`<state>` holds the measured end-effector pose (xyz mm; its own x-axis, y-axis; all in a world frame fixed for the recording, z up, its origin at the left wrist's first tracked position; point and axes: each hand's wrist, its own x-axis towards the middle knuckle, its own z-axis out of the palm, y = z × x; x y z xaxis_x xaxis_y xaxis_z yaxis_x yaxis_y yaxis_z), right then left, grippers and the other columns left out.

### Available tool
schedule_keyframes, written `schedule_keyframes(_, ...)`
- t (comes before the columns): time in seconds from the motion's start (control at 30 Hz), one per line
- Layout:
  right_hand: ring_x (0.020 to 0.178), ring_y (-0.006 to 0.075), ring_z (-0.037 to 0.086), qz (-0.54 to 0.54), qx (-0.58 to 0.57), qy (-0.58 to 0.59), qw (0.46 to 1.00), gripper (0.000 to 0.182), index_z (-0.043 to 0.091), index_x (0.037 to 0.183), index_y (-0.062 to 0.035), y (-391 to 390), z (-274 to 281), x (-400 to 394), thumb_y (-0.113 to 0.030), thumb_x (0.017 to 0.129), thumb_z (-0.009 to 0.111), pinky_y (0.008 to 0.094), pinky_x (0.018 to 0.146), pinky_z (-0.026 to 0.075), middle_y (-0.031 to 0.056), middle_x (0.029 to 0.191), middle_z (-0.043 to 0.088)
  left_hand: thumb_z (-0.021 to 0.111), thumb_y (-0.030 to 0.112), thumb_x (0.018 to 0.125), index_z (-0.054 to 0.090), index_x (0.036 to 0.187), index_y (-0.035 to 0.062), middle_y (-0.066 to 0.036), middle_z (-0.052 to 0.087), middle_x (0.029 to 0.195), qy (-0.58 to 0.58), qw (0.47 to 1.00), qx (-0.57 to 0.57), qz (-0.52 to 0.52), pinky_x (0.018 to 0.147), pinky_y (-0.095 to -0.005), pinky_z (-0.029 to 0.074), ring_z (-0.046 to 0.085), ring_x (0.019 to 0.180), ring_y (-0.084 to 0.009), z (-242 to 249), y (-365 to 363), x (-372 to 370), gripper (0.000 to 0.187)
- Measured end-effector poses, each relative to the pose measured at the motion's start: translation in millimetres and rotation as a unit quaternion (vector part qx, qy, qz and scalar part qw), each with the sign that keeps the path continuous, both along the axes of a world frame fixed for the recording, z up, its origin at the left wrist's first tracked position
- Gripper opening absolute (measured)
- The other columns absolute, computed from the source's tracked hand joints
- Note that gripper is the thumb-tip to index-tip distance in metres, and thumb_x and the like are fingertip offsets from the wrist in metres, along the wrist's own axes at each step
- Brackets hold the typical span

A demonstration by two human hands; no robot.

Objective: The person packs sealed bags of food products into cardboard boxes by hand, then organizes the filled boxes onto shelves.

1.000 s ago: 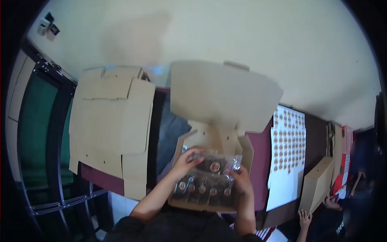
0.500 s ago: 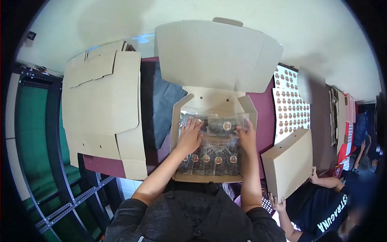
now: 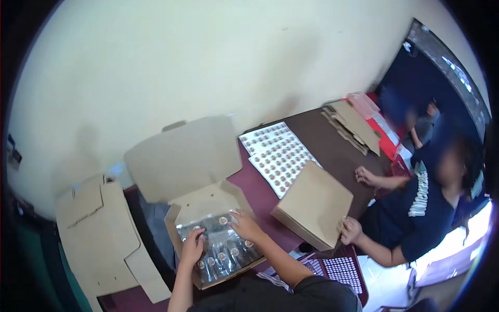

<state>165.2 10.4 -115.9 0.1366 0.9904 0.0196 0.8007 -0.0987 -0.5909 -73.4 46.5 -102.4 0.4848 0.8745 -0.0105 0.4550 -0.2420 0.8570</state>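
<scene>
An open cardboard box (image 3: 240, 196) stands in front of me, its lid (image 3: 182, 156) raised. Inside lie several clear plastic packets of dark contents (image 3: 223, 262), each with a round sticker. One more packet (image 3: 214, 226) lies crosswise along the back of the box. My left hand (image 3: 192, 250) rests at the left end of that crosswise packet, thumb and fingers apart. My right hand (image 3: 246, 228) reaches over the box's right side and touches the packet's right end beside its sticker, fingers spread. Neither hand visibly lifts a packet.
Flattened cardboard boxes (image 3: 101, 234) are stacked at left. Sticker sheets (image 3: 283, 156) lie on the table (image 3: 312, 132) to the right. A co-worker (image 3: 426, 208) there has one hand on a closed cardboard box (image 3: 314, 203). More flat cardboard (image 3: 356, 127) lies farther back. A purple plastic basket (image 3: 343, 273) is below.
My view has swung to the right, so the box appears lower and farther left. Both hands stay at the crosswise packet. The co-worker has taken one hand off the closed box.
</scene>
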Motion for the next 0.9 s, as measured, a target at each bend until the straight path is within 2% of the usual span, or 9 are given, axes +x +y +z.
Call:
schedule_keyframes(0.1,0.113,0.0362,0.045,-0.059,0.086,0.035,0.994,0.036,0.054,0.115,-0.0027,-48.7,41.7,28.7,-0.02,0.083,0.057,0.0398,0.097,0.035,0.0206,0.119,0.049,0.046,0.007,0.087,0.059,0.102,0.0028,-0.016,0.058,0.098,-0.078,0.997,-0.017,-0.003,0.084,-0.0333,0.043,0.057,0.093,-0.0282,-2.5,-20.9,11.1,0.021)
schedule_keyframes(0.2,0.108,0.0351,0.048,-0.16,0.149,0.05,0.974,0.03,0.057,0.109,-0.0018,-107.8,86.7,61.9,-0.016,0.082,0.057,0.0395,0.095,0.037,0.0196,0.113,0.053,0.046,0.004,0.086,0.06,0.099,0.0022,-0.013,0.059,0.092,-0.049,0.995,-0.029,-0.077,0.077,-0.0297,0.044,0.057,0.085,-0.0219,7.6,-41.2,28.9,0.02)
schedule_keyframes(0.33,0.104,0.0348,0.05,-0.371,0.212,-0.041,0.903,0.026,0.058,0.103,-0.001,-188.9,78.4,109.1,-0.009,0.078,0.056,0.0398,0.091,0.039,0.0184,0.108,0.055,0.046,0.0,0.084,0.062,0.098,0.0029,-0.009,0.06,0.087,-0.16,0.97,-0.089,-0.161,0.07,-0.0271,0.045,0.057,0.08,-0.0148,7.6,-80.1,73.8,0.021)
schedule_keyframes(0.53,0.107,0.0398,0.047,-0.574,0.152,-0.042,0.804,0.042,0.05,0.114,-0.0019,-251.7,26.5,149.0,-0.015,0.075,0.06,0.0416,0.092,0.039,0.0258,0.11,0.051,0.047,0.005,0.087,0.062,0.099,0.0029,-0.009,0.062,0.09,-0.113,0.947,-0.067,-0.293,0.07,-0.0272,0.046,0.059,0.08,-0.0154,25.8,-130.8,125.1,0.019)
schedule_keyframes(0.6,0.109,0.0427,0.045,-0.588,0.132,-0.064,0.796,0.056,0.04,0.125,-0.0035,-248.6,-0.3,155.1,-0.017,0.075,0.06,0.0442,0.092,0.038,0.03,0.113,0.047,0.047,0.005,0.087,0.062,0.098,0.0028,-0.01,0.063,0.09,-0.122,0.938,-0.062,-0.317,0.07,-0.0276,0.046,0.059,0.08,-0.0155,21.4,-143.2,129.4,0.018)
schedule_keyframes(0.67,0.108,0.0454,0.045,-0.595,0.129,0.117,0.785,0.068,0.027,0.134,-0.0043,-237.5,4.3,149.5,-0.017,0.076,0.059,0.0472,0.092,0.038,0.032,0.119,0.042,0.046,0.009,0.09,0.059,0.103,0.0014,-0.01,0.062,0.094,-0.122,0.93,-0.116,-0.326,0.075,-0.0286,0.047,0.059,0.083,-0.0165,12.1,-150.3,140.3,0.02)
schedule_keyframes(0.8,0.105,0.0426,0.048,-0.456,0.189,0.065,0.867,0.079,0.01,0.14,-0.0044,-224.8,1.8,99.3,-0.017,0.08,0.059,0.0432,0.092,0.039,0.0321,0.123,0.038,0.043,0.018,0.094,0.042,0.123,0.0005,-0.012,0.054,0.11,-0.183,0.913,-0.229,-0.284,0.085,-0.0289,0.046,0.055,0.094,-0.0164,-37.7,-143.5,184.6,0.034)
schedule_keyframes(0.87,0.11,0.0352,0.047,-0.416,0.214,0.339,0.816,0.078,0.006,0.141,-0.0045,-216.6,15.8,64.8,-0.017,0.084,0.057,0.038,0.091,0.039,0.0291,0.125,0.039,0.046,0.025,0.093,0.039,0.123,0.0032,-0.008,0.05,0.112,-0.207,0.898,-0.36,-0.148,0.079,-0.0291,0.045,0.053,0.092,-0.0149,-31.4,-144.9,206.9,0.038)
schedule_keyframes(0.9,0.11,0.0352,0.047,-0.426,0.201,0.345,0.812,0.078,0.006,0.141,-0.0045,-220.6,21.7,54.9,-0.017,0.084,0.057,0.038,0.091,0.039,0.0291,0.125,0.039,0.046,0.027,0.092,0.034,0.124,0.0067,-0.008,0.046,0.112,-0.168,0.921,-0.329,-0.125,0.079,-0.0283,0.042,0.051,0.093,-0.0142,-18.3,-142.9,218.1,0.039)
